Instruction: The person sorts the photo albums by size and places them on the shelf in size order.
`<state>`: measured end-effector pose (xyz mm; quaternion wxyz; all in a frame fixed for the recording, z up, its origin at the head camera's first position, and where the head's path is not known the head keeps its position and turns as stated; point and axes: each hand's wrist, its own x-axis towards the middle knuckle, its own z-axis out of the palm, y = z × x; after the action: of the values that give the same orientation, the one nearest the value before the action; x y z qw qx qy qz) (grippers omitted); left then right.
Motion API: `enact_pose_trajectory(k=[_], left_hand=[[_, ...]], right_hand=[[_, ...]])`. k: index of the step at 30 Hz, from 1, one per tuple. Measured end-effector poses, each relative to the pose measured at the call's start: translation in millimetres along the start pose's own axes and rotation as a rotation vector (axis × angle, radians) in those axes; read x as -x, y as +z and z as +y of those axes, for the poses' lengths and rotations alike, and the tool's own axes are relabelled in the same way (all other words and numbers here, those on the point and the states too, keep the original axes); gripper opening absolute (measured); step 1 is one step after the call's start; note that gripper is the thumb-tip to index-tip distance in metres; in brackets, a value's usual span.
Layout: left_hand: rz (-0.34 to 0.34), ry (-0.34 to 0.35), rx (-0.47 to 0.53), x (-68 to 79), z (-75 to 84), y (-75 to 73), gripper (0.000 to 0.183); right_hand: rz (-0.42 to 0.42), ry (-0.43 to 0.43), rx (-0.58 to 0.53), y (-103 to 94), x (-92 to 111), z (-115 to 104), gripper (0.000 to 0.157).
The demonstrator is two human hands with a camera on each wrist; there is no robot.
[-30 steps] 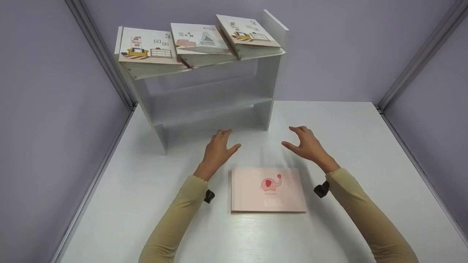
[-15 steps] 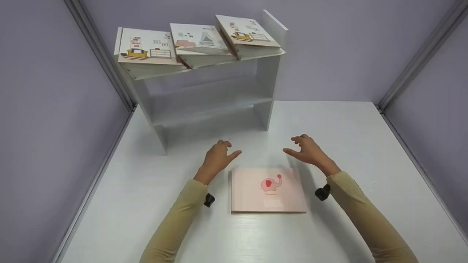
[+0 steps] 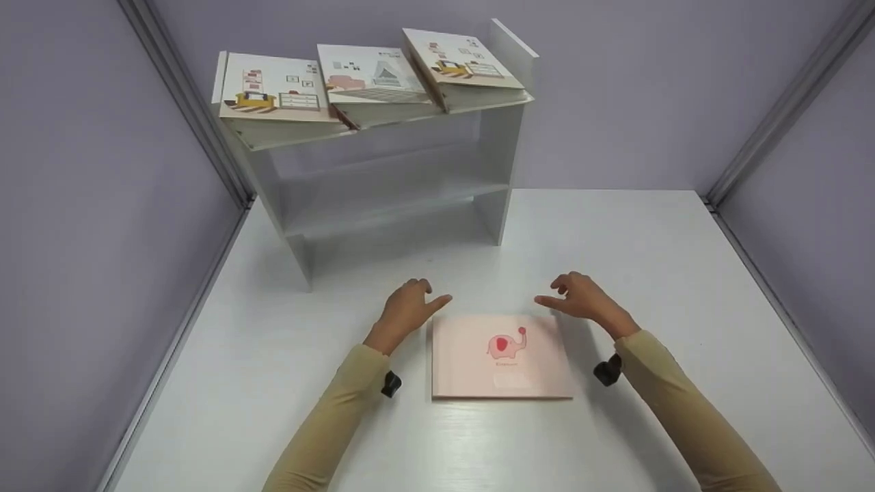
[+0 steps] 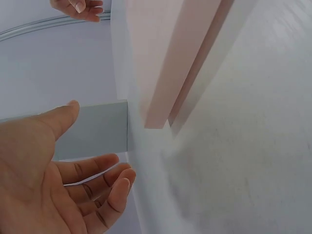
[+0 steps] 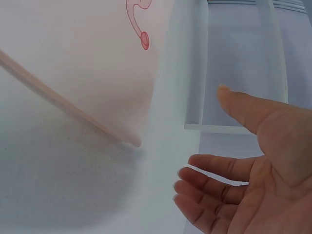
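Observation:
A pink book (image 3: 465,362) with a red elephant on its cover lies flat on the white table, cover up. My left hand (image 3: 405,309) hovers off the book's far left corner, thumb apart from loosely bent fingers, holding nothing. Across from it, my right hand (image 3: 581,298) is held in the air by the far right corner, likewise with nothing in it. The left wrist view shows the book's pink edge (image 4: 170,73) to the right of my relaxed left fingers. In the right wrist view, a corner of the cover (image 5: 112,107) appears left of my right hand.
Behind the hands stands a white shelf unit (image 3: 495,143) at the back left. Three thick illustrated books, the left one (image 3: 273,85), the middle one (image 3: 376,72) and the right one (image 3: 468,61), lie tilted and overlapping along its top. Grey walls (image 3: 615,102) enclose the table.
Both hands have come back from near the shelf toward me and the pink book's far edge, their fingers bending a little more. The book and shelf stay put.

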<state>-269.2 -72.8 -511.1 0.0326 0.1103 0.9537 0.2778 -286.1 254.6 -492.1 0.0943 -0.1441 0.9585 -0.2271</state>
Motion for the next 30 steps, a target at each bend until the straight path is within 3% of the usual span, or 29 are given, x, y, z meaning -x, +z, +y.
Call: enact_pose_trajectory(k=[9,20,30], left_hand=[[-0.040,-0.032,-0.010,2.8,-1.9,8.3,0.056],[-0.118,-0.085,0.016,6.5,-5.4,16.1,0.052],[-0.132,-0.110,0.033,8.5,-1.0,17.9,0.050]], right_hand=[[-0.121,0.156,0.002,4.6,4,6,0.056],[-0.173,0.186,-0.010,14.2,9,14,0.053],[-0.179,0.230,-0.028,20.9,10,12,0.057]])
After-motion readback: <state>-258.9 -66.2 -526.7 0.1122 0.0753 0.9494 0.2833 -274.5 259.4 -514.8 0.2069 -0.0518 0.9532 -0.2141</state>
